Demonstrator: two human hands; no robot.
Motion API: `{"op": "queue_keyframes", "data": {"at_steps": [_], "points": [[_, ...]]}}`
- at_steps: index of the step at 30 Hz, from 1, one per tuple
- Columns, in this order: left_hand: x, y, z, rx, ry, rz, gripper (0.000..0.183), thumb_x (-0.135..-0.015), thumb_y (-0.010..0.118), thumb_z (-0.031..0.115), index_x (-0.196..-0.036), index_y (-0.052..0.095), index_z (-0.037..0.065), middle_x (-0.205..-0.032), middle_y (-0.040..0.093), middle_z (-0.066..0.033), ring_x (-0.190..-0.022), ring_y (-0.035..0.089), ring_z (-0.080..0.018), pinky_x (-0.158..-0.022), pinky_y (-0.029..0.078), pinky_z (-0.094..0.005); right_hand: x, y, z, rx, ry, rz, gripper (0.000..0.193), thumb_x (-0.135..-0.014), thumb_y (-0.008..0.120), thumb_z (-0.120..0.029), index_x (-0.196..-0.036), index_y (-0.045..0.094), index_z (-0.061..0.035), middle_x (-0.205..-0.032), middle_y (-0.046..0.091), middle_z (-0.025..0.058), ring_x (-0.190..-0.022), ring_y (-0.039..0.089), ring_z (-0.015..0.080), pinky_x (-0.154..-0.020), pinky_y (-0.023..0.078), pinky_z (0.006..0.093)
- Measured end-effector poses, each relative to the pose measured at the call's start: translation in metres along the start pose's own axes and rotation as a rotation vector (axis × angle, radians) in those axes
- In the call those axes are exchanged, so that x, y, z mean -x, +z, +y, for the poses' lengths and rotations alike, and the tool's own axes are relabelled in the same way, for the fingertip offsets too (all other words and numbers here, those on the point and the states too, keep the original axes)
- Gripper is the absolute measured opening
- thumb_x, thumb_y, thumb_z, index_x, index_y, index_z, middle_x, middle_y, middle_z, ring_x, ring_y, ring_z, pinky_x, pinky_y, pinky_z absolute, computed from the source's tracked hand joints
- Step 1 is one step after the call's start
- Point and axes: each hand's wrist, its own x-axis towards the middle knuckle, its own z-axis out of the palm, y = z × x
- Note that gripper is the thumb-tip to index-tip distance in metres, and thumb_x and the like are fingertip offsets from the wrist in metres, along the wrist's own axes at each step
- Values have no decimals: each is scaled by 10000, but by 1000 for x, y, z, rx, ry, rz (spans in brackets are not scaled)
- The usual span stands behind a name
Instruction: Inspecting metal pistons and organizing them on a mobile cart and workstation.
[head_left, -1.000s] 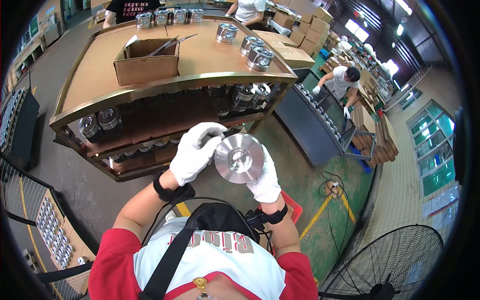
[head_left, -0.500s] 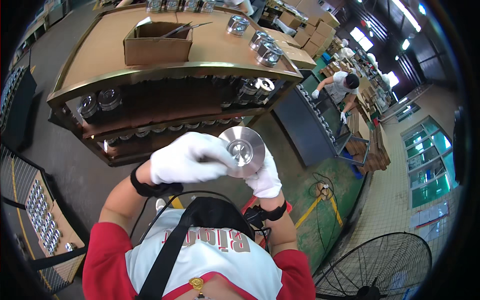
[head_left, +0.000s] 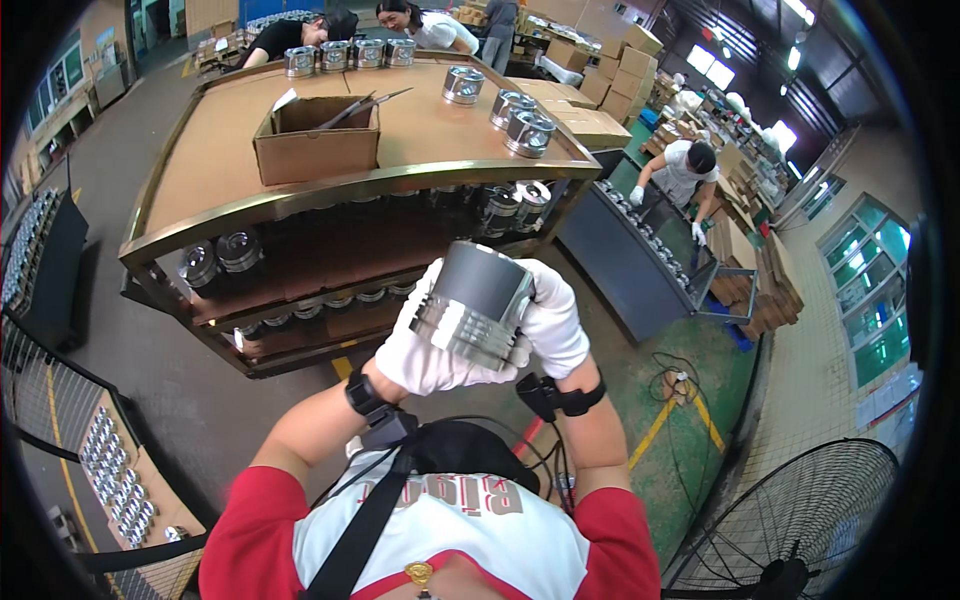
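Between my two white-gloved hands, in front of my chest, is a metal piston. Its dark grey skirt faces up and away, and the bright ringed grooves lie toward me. My left hand wraps round its left and lower side, fingers closed on it. On the other side my right hand grips the piston's edge, some fingertips hidden behind it. Beyond my hands stands a brown-topped rack with a brass-coloured frame. Shiny pistons stand on its top at the right, and others sit on the lower shelves.
An open cardboard box with thin tools lies on the rack. Right of it, a co-worker bends over a grey cart. Two people lean at the rack's far side. A black fan stands lower right; a tray of pistons is lower left.
The piston has turned from its round face to its side. My left hand, earlier over the face, now wraps the side. The view has tilted up, showing people behind the rack.
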Motion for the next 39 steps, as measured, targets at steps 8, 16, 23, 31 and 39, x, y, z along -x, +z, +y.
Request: {"op": "queue_keyframes", "data": {"at_steps": [8,16,23,31,39], "points": [[8,-47,8,-180,27,-86,759,-963,427,665,-1475,434,104,-1400,533,-254,-1173,596,-472,-958,505,-611,35,-21,-23,226,-52,-81,1020,-719,893,-310,-1515,349,25,-1397,531,162,-1304,521,279,-1101,387,413],[-6,-53,1,174,91,-127,693,-1006,421,595,-1466,447,76,-1477,492,-175,-1290,529,-382,-1072,459,-483,45,10,-2,670,-90,118,1210,-548,973,-436,-1452,371,98,-1237,617,180,-1027,652,253,-898,531,354],[-10,-57,-9,-14,108,63,670,-1009,450,568,-1441,468,57,-1404,557,-180,-1235,577,-366,-1028,489,-518,53,14,0,120,10,211,1112,-598,980,-262,-1462,344,32,-1301,541,121,-1092,602,190,-930,533,338],[-7,-50,-13,-132,254,153,560,-1041,430,486,-1429,481,85,-1435,541,-132,-1267,567,-306,-1065,460,-521,55,17,6,95,-22,172,1046,-609,970,-209,-1425,365,40,-1313,570,154,-1171,612,242,-1014,493,372],[19,-62,3,-300,344,255,583,-1041,377,494,-1372,505,31,-1267,606,-210,-1060,644,-372,-960,528,-515,34,21,-2,626,-340,81,998,-600,939,-423,-1359,472,27,-1196,625,204,-1056,632,398,-935,510,442]]}}
